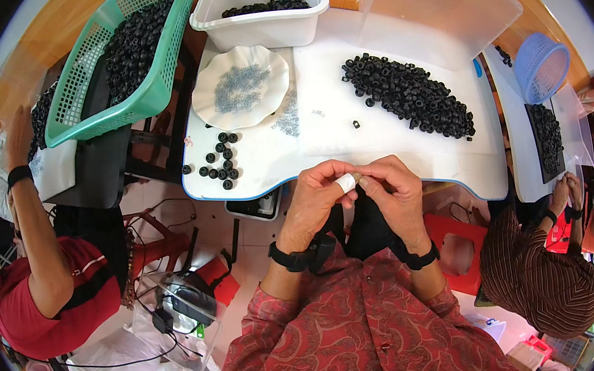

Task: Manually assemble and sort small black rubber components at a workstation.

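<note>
A white worktop (273,160) spans the middle of the frame. At upper left stands a green basket (116,115) of black parts, and at top centre a white tub (263,31) with more. A pile of black parts (411,97) lies right of centre; a wavy-rimmed dish (205,102) holds small clear pieces (240,88). At centre, the left hand (316,196), one digit wrapped in white, and the right hand (393,193) meet, fingertips pinched together; what they grip, if anything, seems too small to tell. One black part (356,124) lies just above them.
</note>
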`<state>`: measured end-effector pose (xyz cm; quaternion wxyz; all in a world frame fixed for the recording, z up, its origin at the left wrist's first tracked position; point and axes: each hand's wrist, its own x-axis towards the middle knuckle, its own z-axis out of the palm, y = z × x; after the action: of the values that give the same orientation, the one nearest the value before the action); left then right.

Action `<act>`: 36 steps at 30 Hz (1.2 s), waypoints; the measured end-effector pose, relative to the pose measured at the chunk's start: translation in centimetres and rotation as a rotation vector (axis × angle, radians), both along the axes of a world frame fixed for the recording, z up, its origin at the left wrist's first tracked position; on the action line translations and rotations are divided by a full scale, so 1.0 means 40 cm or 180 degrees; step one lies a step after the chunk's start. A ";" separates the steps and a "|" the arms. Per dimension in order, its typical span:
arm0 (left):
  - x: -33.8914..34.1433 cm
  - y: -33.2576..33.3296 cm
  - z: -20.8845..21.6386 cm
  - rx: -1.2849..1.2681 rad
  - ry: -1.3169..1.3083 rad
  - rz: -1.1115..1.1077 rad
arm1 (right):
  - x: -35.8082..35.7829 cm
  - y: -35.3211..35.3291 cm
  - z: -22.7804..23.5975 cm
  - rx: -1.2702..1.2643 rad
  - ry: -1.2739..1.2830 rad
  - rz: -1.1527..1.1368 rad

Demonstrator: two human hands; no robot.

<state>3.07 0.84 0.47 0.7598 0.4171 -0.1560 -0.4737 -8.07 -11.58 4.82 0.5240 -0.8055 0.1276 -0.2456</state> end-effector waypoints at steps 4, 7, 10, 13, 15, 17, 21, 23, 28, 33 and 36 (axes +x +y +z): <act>-0.003 0.003 0.008 0.0055 0.0122 -0.0034 | -0.001 0.010 -0.003 0.0192 -0.0040 -0.0267; -0.009 0.004 0.015 -0.0215 0.0497 0.0034 | -0.005 0.009 -0.010 0.0439 -0.0151 -0.0377; -0.013 0.005 0.017 -0.0537 0.0695 0.0080 | -0.011 0.005 -0.019 0.0557 -0.0271 -0.0448; -0.015 0.006 0.022 -0.0671 0.0751 0.0155 | -0.012 0.007 -0.017 0.0507 -0.0328 -0.0482; -0.017 0.004 0.019 -0.0684 0.0779 0.0277 | -0.012 0.010 -0.014 0.0458 -0.0324 -0.0497; -0.018 0.003 0.018 -0.0715 0.0800 0.0302 | -0.011 0.012 -0.014 0.0446 -0.0364 -0.0503; -0.020 0.004 0.015 -0.0730 0.0820 0.0361 | -0.008 0.019 -0.008 0.0465 -0.0363 -0.0502; -0.020 0.005 0.019 -0.0704 0.0827 0.0372 | -0.006 0.021 -0.006 0.0420 -0.0451 -0.0517; -0.023 0.006 0.016 -0.0589 0.0816 0.0443 | 0.000 0.024 -0.010 0.0431 -0.0495 -0.0484; -0.025 0.005 0.010 -0.0556 0.0631 0.0497 | 0.005 0.027 -0.011 0.0423 -0.0513 -0.0456; -0.026 0.005 0.014 -0.0503 0.0544 0.0531 | 0.008 0.028 -0.011 0.0441 -0.0511 -0.0444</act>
<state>2.02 1.05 1.02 0.8376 0.3256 -0.0923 -0.4289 -7.76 -10.48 4.36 0.5685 -0.7343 0.1576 -0.3358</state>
